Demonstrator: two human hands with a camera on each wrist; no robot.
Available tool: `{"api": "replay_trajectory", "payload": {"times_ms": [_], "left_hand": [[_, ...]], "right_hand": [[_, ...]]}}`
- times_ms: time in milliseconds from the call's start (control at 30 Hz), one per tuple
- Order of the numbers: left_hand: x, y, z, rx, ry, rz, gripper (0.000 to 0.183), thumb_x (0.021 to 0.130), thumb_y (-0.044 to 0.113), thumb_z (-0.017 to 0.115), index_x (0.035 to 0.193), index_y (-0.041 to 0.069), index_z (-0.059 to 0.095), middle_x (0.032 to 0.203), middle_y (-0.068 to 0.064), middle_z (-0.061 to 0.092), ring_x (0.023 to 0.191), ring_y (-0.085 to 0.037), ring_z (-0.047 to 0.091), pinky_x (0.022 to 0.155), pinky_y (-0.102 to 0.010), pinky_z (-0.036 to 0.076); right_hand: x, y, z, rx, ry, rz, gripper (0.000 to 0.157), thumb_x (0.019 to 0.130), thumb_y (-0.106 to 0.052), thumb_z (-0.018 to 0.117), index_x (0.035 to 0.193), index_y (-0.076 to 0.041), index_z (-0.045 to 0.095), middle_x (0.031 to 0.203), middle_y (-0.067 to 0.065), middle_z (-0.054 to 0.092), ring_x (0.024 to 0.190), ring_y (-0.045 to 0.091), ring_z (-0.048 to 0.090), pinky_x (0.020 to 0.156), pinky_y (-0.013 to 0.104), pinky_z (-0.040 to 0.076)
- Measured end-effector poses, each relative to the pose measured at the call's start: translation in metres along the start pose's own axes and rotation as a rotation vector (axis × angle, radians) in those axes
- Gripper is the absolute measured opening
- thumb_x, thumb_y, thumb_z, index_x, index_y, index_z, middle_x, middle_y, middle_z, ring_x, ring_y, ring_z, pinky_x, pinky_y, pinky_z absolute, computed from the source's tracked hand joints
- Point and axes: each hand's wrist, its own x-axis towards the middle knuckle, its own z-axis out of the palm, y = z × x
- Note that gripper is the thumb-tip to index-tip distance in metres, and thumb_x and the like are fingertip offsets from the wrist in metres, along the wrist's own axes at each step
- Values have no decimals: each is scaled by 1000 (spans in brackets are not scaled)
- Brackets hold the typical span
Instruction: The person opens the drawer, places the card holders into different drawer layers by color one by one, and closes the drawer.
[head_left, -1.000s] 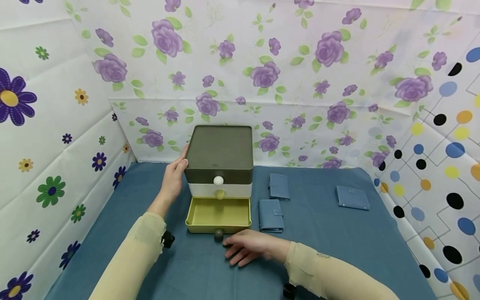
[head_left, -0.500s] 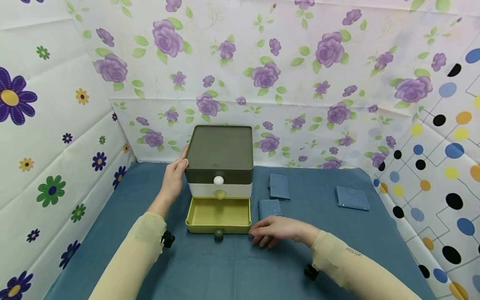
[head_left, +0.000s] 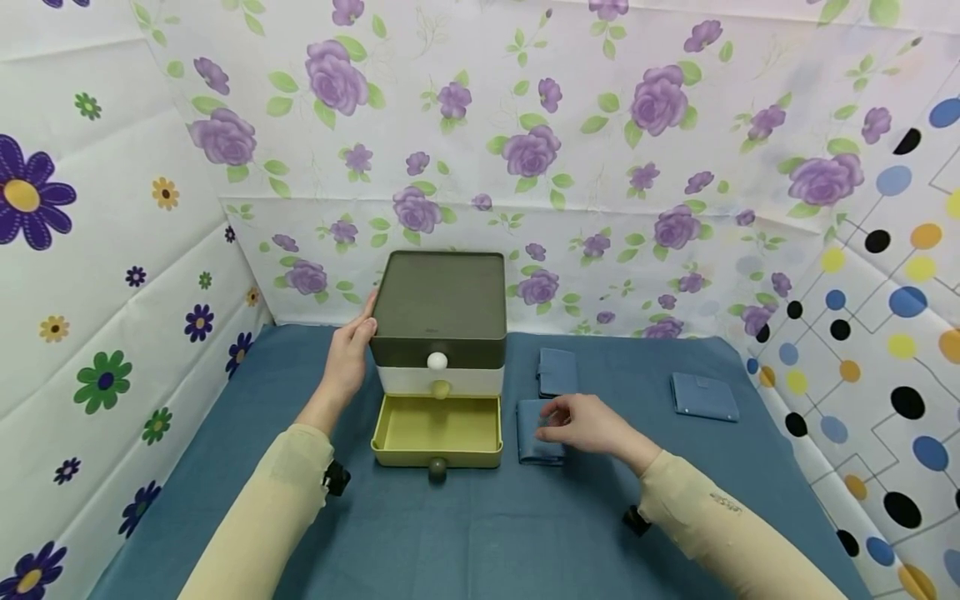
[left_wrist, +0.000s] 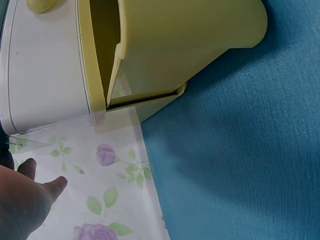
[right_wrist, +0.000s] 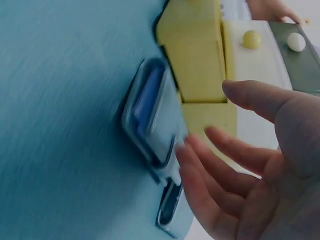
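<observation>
A small three-tier drawer box (head_left: pixel 441 296) stands on the table, with a dark green top, a white middle and a yellow-green bottom. Its bottom drawer (head_left: pixel 437 458) is pulled out and holds nothing. My left hand (head_left: pixel 345 358) rests against the box's upper left side, fingers extended along it. Over the nearer blue wallet (head_left: pixel 534 452), just right of the drawer, hovers my right hand (head_left: pixel 592 427). Its thumb and fingers stand apart with nothing between them. The right wrist view shows this folded wallet (right_wrist: pixel 167 132) edge-on, just beyond the fingertips.
A second blue wallet (head_left: pixel 557 371) lies behind the nearer one, and a third wallet (head_left: pixel 705 396) lies farther right. Blue cloth (head_left: pixel 465 542) covers the table. Flower-printed cloth (head_left: pixel 480 167) hangs behind, and dotted cloth (head_left: pixel 900 375) hangs on the right.
My right hand has moved from beside the bottom drawer's dark knob, rightward and away from me, to above the nearer wallet. My left hand, the box and the wallets have stayed put.
</observation>
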Motion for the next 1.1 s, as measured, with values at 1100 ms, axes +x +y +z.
{"api": "replay_trajectory", "payload": {"times_ms": [1100], "left_hand": [[-8,25,-2,-13,-23,-16,53,116,22,39,166,4,32,173,-5,28,162,-25,20,130,-48,21]], "right_hand": [[26,-7,29,-611,-63,-80,104,75,-48,95,157,1,52,156,20,53,152,48,35,117,65,38]]}}
